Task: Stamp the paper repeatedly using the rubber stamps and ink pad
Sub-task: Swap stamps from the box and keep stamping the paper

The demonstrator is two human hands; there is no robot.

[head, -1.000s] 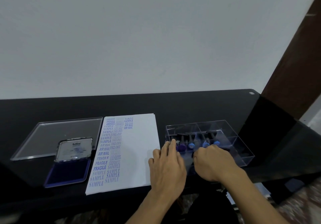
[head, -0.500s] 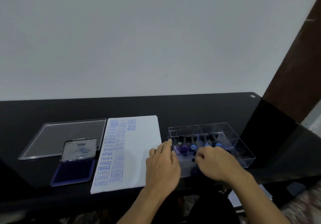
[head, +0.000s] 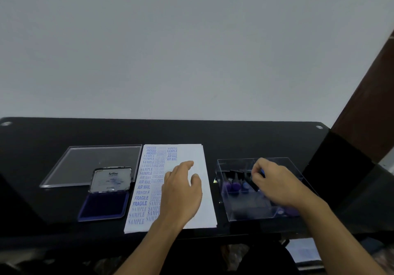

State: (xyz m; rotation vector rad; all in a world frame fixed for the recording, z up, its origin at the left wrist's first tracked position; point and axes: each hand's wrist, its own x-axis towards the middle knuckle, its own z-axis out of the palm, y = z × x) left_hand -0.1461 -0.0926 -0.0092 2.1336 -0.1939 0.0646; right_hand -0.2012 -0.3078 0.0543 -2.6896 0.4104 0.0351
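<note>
Paper (head: 205, 210): left hand (head: 181, 191) spread loosely over it, likely steadying. Right hand (head: 275, 184) pinches stamp (head: 255, 182) in tray (head: 249, 211), likely lifting out. Ink pad (head: 104, 207) uncovered beside paper.

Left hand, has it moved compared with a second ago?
Yes. The left hand has gone left: its fingers were at the left edge of the clear tray, and now it is over the paper, apart from it.

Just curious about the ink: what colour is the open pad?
The ink pad is dark blue; head view.
</note>
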